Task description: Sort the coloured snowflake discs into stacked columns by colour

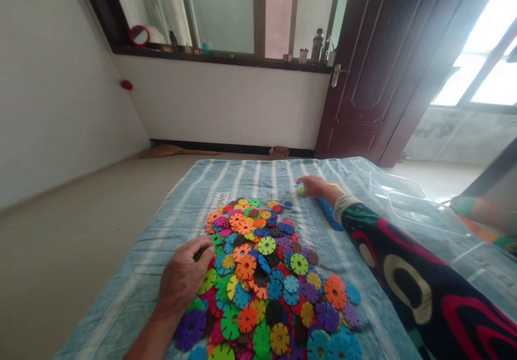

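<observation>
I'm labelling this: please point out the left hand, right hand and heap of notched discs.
Left hand (183,267): head view, on the back of the hand.
Right hand (315,186): head view, on the back of the hand.
Heap of notched discs (241,271): head view, on an orange disc.

Only legible text: "love" (221,200), dark letters turned sideways, on the blue-and-white striped cloth (250,179), slightly left of frame center.

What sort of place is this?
Probably a room in a home: there's a dark red panelled door, a round red-framed mirror and a blue-and-white striped cloth spread under colourful slotted discs.
</observation>
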`<state>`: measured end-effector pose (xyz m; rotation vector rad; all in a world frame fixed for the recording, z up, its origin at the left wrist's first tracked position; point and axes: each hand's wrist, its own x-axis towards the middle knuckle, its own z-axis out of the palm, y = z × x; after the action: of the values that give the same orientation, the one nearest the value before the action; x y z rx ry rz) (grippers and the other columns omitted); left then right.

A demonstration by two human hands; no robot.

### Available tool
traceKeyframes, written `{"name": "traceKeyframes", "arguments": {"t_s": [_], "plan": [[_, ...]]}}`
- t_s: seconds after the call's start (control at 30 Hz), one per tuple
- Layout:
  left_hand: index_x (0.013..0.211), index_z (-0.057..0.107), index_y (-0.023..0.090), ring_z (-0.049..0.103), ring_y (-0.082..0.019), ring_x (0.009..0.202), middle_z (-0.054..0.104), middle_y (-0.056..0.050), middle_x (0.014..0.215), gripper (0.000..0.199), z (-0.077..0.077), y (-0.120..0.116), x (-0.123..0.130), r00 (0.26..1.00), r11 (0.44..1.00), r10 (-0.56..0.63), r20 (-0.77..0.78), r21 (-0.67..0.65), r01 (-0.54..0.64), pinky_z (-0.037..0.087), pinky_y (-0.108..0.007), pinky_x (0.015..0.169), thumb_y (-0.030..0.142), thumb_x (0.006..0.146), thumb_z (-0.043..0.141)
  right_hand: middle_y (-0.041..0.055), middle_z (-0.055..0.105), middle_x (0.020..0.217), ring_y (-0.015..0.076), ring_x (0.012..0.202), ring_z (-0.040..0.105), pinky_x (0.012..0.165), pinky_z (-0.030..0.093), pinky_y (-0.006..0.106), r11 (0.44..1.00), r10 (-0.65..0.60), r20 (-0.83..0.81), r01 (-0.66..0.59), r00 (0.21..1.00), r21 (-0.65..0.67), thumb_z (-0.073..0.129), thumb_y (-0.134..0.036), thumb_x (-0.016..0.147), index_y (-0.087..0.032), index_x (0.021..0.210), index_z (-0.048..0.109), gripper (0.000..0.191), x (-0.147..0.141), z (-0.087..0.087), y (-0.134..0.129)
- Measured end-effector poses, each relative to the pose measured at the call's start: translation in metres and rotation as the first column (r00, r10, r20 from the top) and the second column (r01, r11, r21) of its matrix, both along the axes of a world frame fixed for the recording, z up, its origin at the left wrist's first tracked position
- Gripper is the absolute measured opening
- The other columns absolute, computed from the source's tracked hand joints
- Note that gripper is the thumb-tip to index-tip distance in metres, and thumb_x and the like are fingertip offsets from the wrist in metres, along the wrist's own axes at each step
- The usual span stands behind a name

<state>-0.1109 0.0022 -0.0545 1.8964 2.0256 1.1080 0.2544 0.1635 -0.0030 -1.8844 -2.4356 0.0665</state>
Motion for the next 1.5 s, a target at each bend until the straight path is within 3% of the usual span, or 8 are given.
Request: {"name": "traceKeyframes", "arguments": {"t_s": [0.37,0.57,0.77,1.1,1.27,1.4,1.5], "plan": [[0.08,0.069,0.023,0.067,-0.026,0.098,0.074,-0.005,0.103,0.032,0.0,0.001,0.0,1.0,1.0,0.012,0.004,-0.016,-0.012,0.049,-0.037,0.095,0.046,0.069,0.049,0.0082,0.061,0.128,0.0245,0.115,0.057,0.096,0.044,0.031,0.996,0.064,0.042,-0.061,0.997,-0.059,0.065,-0.009,0.069,-0.024,0.128,0.059,0.061,-0.002,0.005,0.002],[0.077,0.069,0.023,0.068,-0.025,0.095,0.075,-0.004,0.1,0.03,0.001,0.0,0.0,1.0,1.0,-0.003,-0.025,0.011,0.003,0.051,-0.034,0.092,0.045,0.07,0.05,0.0078,0.068,0.116,0.0263,0.107,0.063,0.091,0.047,0.033,0.989,0.093,0.098,-0.081,0.991,-0.122,0.064,-0.004,0.068,-0.024,0.115,0.069,0.052,-0.009,0.006,0.003],[0.077,0.069,0.022,0.068,-0.026,0.096,0.074,-0.005,0.101,0.031,0.005,-0.001,0.003,1.0,1.0,-0.001,-0.012,0.005,0.001,0.051,-0.036,0.094,0.045,0.07,0.049,0.0098,0.067,0.119,0.0265,0.111,0.061,0.092,0.045,0.032,0.99,0.084,0.12,-0.069,0.989,-0.119,0.06,-0.004,0.072,-0.022,0.116,0.069,0.048,-0.009,0.005,0.006],[0.078,0.069,0.024,0.068,-0.024,0.095,0.075,-0.004,0.1,0.03,0.003,-0.002,0.002,1.0,1.0,0.001,-0.016,0.015,-0.001,0.051,-0.034,0.093,0.045,0.071,0.05,0.0103,0.071,0.108,0.0258,0.103,0.065,0.086,0.047,0.028,0.991,0.084,0.099,-0.072,0.992,-0.115,0.063,-0.002,0.07,-0.019,0.107,0.073,0.042,-0.008,0.006,0.004],[0.077,0.069,0.023,0.068,-0.024,0.096,0.074,-0.004,0.102,0.03,0.005,-0.002,0.004,1.0,1.0,0.004,-0.013,-0.003,-0.004,0.05,-0.034,0.094,0.044,0.07,0.05,0.0118,0.069,0.113,0.0276,0.106,0.063,0.089,0.047,0.033,0.993,0.095,0.074,-0.089,0.993,-0.083,0.064,-0.002,0.07,-0.019,0.11,0.071,0.044,-0.014,0.013,-0.006],[0.078,0.068,0.022,0.067,-0.025,0.097,0.074,-0.006,0.103,0.031,0.007,-0.003,0.005,1.0,1.0,-0.003,0.004,-0.018,0.003,0.049,-0.034,0.095,0.045,0.07,0.049,0.0094,0.063,0.123,0.0241,0.112,0.059,0.093,0.044,0.032,0.979,0.199,0.03,-0.198,0.98,-0.046,0.066,-0.011,0.076,-0.023,0.12,0.065,0.046,-0.037,0.018,-0.032],[0.077,0.068,0.023,0.067,-0.023,0.096,0.074,-0.004,0.102,0.029,0.008,-0.004,0.006,1.0,1.0,-0.013,-0.009,-0.01,0.013,0.05,-0.032,0.092,0.044,0.071,0.048,0.0054,0.067,0.112,0.0178,0.101,0.062,0.086,0.045,0.026,0.914,0.401,-0.104,-0.405,0.91,-0.022,0.069,-0.024,0.079,-0.023,0.113,0.068,0.034,-0.061,0.018,-0.067]]}}
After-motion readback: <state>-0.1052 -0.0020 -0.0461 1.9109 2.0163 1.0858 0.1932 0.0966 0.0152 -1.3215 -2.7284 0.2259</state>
